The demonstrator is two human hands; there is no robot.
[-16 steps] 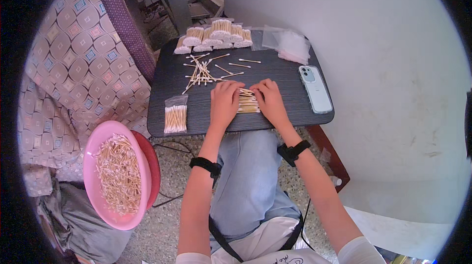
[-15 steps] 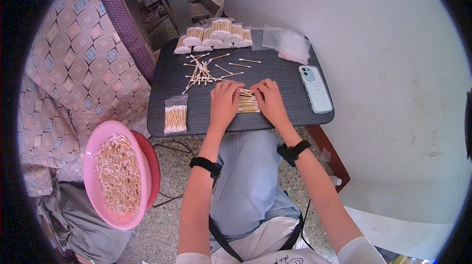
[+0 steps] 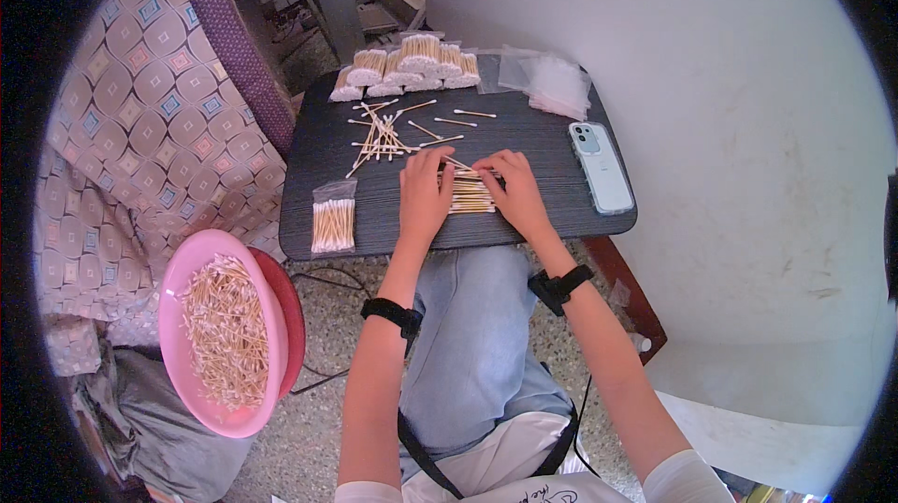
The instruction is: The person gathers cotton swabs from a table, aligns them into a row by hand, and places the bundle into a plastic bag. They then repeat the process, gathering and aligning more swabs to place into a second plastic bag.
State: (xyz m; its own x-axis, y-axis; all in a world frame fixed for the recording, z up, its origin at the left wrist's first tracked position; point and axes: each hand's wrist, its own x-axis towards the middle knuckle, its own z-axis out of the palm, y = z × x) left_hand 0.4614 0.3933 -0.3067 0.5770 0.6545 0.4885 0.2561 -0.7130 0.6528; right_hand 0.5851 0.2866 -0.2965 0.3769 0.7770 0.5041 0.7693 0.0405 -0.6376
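A row of cotton swabs (image 3: 471,196) lies crosswise on the dark table, flanked by my two hands. My left hand (image 3: 426,192) closes along the row's left ends, with its fingers bent. At the right ends, my right hand (image 3: 514,189) has its thumb and fingers curled against the swabs. One swab (image 3: 457,163) slants above the top of the row, between the fingertips of both hands. The ends of most swabs are hidden by my fingers. Just beyond my left hand is a loose, crossed heap of cotton swabs (image 3: 381,136).
A filled bag of swabs (image 3: 333,224) lies at the table's left. More filled bags (image 3: 418,54) are stacked at the back, beside empty clear bags (image 3: 559,87). A phone (image 3: 600,169) rests at the right edge. Left of the table, a pink basin (image 3: 169,316) holds many swabs.
A swab at the top of the row now slants upward to the left between my fingertips. My left fingers have lifted slightly away from the row; the right hand has barely moved.
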